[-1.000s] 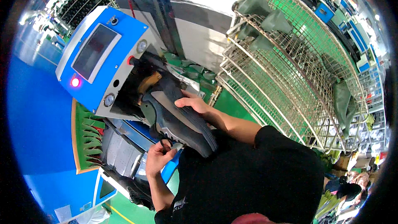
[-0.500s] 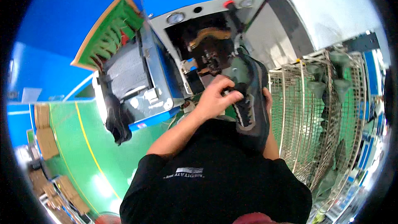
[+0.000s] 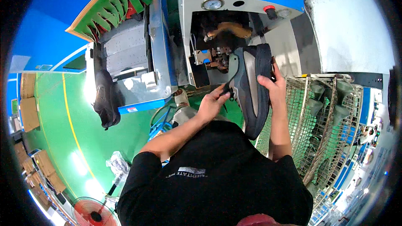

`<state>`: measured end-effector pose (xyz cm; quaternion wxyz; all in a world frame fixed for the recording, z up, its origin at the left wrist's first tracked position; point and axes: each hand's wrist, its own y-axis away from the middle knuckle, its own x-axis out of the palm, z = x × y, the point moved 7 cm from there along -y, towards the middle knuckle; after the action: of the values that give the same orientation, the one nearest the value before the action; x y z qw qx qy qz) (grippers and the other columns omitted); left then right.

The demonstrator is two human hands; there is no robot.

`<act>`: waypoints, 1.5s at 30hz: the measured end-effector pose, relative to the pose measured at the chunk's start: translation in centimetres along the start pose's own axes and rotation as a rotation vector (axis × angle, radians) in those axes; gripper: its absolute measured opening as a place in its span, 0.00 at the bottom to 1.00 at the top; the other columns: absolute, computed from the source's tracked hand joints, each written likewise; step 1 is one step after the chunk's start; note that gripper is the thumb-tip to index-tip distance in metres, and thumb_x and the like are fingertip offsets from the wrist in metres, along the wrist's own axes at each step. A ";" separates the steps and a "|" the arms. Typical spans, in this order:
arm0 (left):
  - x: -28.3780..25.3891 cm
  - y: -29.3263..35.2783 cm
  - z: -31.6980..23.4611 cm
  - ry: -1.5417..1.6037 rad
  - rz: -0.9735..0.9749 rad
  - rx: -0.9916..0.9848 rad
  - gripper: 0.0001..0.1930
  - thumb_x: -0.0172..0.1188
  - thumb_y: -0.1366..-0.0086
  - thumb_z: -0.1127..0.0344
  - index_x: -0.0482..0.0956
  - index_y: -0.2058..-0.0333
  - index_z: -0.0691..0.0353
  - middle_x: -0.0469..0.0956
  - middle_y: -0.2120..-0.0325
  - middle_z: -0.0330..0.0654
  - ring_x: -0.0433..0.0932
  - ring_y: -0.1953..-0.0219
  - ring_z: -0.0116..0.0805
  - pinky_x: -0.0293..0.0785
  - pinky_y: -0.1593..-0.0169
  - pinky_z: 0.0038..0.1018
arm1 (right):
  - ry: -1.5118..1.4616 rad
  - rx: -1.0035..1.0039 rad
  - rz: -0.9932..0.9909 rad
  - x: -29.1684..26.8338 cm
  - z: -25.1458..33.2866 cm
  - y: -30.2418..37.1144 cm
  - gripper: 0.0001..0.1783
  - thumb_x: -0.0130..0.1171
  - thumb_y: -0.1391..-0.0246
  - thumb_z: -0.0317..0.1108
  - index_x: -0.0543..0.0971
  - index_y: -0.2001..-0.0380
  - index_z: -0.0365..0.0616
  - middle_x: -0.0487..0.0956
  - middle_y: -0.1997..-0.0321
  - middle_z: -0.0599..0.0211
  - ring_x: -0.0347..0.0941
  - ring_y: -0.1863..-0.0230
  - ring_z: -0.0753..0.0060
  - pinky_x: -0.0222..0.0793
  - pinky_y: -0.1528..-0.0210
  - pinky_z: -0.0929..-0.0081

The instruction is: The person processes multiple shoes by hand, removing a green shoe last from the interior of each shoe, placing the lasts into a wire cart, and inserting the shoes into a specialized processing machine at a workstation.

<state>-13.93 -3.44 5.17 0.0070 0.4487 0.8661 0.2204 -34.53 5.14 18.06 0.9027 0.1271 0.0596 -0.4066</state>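
Note:
A dark sneaker (image 3: 256,88) with a pale grey band along its side is tilted between my two hands, its sole facing right. My right hand (image 3: 274,86) grips it by the sole, thumb lying over the side edge. At the opening, my left hand (image 3: 212,102) pinches the black tongue or lace part. A dull green piece (image 3: 239,65), which looks like a shoe last, shows in the opening. Just beyond the shoe is the machine's dark cavity (image 3: 217,52), with a curved brown pad (image 3: 232,28) and metal clamp parts.
Left of the machine, another dark shoe (image 3: 106,100) sits at the end of a conveyor (image 3: 125,54) with green strip curtains (image 3: 121,8). A wire rack (image 3: 305,113) holding several green lasts (image 3: 343,90) stands close on the right. A red floor fan (image 3: 94,211) is at lower left.
The shoe has rolled so its side and sole edge show more. My left hand has moved down to the tongue area, and my right hand has come into fuller view. The camera view has shifted.

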 end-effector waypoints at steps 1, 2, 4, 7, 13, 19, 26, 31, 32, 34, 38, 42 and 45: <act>0.0 -0.5 -1.2 0.002 -0.019 -0.044 0.19 0.60 0.30 0.59 0.78 0.43 0.59 0.79 0.46 0.45 0.78 0.50 0.29 0.72 0.45 0.27 | 0.014 0.002 -0.023 0.1 0.5 -0.9 0.47 0.71 0.57 0.30 0.64 0.32 0.31 0.78 0.44 0.58 0.76 0.48 0.69 0.70 0.43 0.74; 0.0 -0.9 -2.4 0.005 -0.038 -0.088 0.20 0.60 0.29 0.61 0.77 0.41 0.59 0.82 0.50 0.40 0.78 0.53 0.24 0.72 0.47 0.25 | 0.027 0.003 -0.046 0.4 1.1 -1.6 0.47 0.71 0.57 0.30 0.64 0.32 0.31 0.78 0.43 0.58 0.76 0.48 0.70 0.70 0.43 0.74; 0.7 -3.3 -0.4 0.125 -0.062 0.004 0.20 0.59 0.29 0.61 0.77 0.41 0.59 0.83 0.54 0.34 0.76 0.56 0.19 0.71 0.50 0.21 | 0.019 0.013 -0.028 1.2 2.9 -2.7 0.51 0.72 0.57 0.30 0.61 0.30 0.32 0.77 0.42 0.56 0.76 0.48 0.71 0.69 0.43 0.74; 1.6 -5.5 1.2 0.356 -0.095 -0.073 0.16 0.59 0.28 0.61 0.81 0.46 0.60 0.81 0.65 0.29 0.71 0.64 0.16 0.68 0.58 0.18 | 0.113 0.020 -0.033 1.9 3.2 -4.3 0.54 0.75 0.57 0.37 0.59 0.28 0.39 0.76 0.40 0.50 0.76 0.47 0.68 0.70 0.43 0.72; 4.2 -9.5 8.3 0.769 -0.070 -0.226 0.13 0.55 0.25 0.55 0.80 0.55 0.57 0.80 0.61 0.31 0.76 0.61 0.27 0.72 0.56 0.27 | 0.827 -0.078 -0.039 4.0 1.6 -7.1 0.57 0.76 0.62 0.51 0.60 0.27 0.63 0.75 0.44 0.39 0.76 0.44 0.49 0.71 0.43 0.64; 3.4 -10.4 9.4 0.870 -0.029 -0.388 0.19 0.49 0.25 0.44 0.75 0.56 0.55 0.79 0.65 0.35 0.78 0.64 0.33 0.75 0.62 0.32 | 1.120 -0.055 0.012 9.2 2.2 -7.0 0.58 0.71 0.58 0.59 0.54 0.25 0.69 0.71 0.50 0.36 0.75 0.50 0.34 0.73 0.49 0.53; -1.0 -9.3 9.0 0.760 -0.024 -0.460 0.16 0.43 0.24 0.56 0.75 0.51 0.58 0.81 0.66 0.43 0.73 0.72 0.34 0.68 0.66 0.32 | 1.189 -0.085 -0.021 9.1 1.6 -6.7 0.56 0.69 0.55 0.60 0.53 0.25 0.70 0.72 0.51 0.33 0.76 0.57 0.37 0.75 0.54 0.53; -3.8 -6.9 8.7 0.578 0.104 -0.489 0.15 0.42 0.25 0.57 0.77 0.57 0.59 0.82 0.70 0.41 0.73 0.75 0.33 0.69 0.70 0.30 | 1.136 -0.120 0.017 9.3 2.1 -7.9 0.54 0.68 0.53 0.61 0.54 0.25 0.70 0.70 0.50 0.30 0.78 0.62 0.39 0.77 0.58 0.54; -4.3 -6.2 8.4 0.563 0.101 -0.506 0.16 0.43 0.24 0.56 0.77 0.58 0.59 0.81 0.71 0.40 0.74 0.75 0.33 0.69 0.69 0.30 | 1.162 -0.155 -0.013 9.7 2.4 -8.2 0.54 0.67 0.52 0.61 0.54 0.25 0.70 0.71 0.50 0.31 0.78 0.62 0.40 0.77 0.59 0.53; -5.5 -4.7 7.7 0.539 0.091 -0.534 0.16 0.44 0.24 0.55 0.77 0.59 0.59 0.81 0.72 0.39 0.74 0.74 0.32 0.70 0.69 0.30 | 1.197 -0.174 -0.037 10.4 2.3 -9.0 0.52 0.67 0.50 0.60 0.54 0.25 0.69 0.71 0.49 0.34 0.78 0.60 0.40 0.77 0.59 0.53; -7.4 -2.2 6.2 0.661 0.030 -0.525 0.18 0.47 0.24 0.52 0.78 0.60 0.60 0.82 0.70 0.39 0.75 0.70 0.31 0.69 0.66 0.28 | 1.244 -0.145 -0.097 10.4 2.2 -8.5 0.51 0.65 0.48 0.60 0.54 0.25 0.69 0.70 0.45 0.35 0.77 0.56 0.37 0.77 0.57 0.53; -9.7 -1.5 6.0 0.503 -0.076 -0.539 0.17 0.47 0.25 0.54 0.79 0.58 0.61 0.82 0.69 0.41 0.75 0.68 0.33 0.70 0.63 0.30 | 1.196 -0.087 -0.067 10.4 1.7 -7.8 0.51 0.65 0.47 0.60 0.53 0.25 0.71 0.62 0.35 0.28 0.72 0.44 0.33 0.77 0.55 0.51; -10.5 -1.5 7.7 0.311 -0.158 -0.474 0.18 0.49 0.27 0.52 0.81 0.64 0.61 0.80 0.73 0.40 0.73 0.73 0.33 0.68 0.68 0.32 | 1.149 -0.149 -0.104 10.3 0.6 -7.1 0.52 0.66 0.48 0.59 0.52 0.24 0.71 0.61 0.35 0.26 0.67 0.39 0.27 0.72 0.47 0.44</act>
<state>-7.23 -9.48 -4.28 -0.0042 0.3264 0.8134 0.4816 -33.07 -6.94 15.18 0.7109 0.2604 0.5746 -0.3110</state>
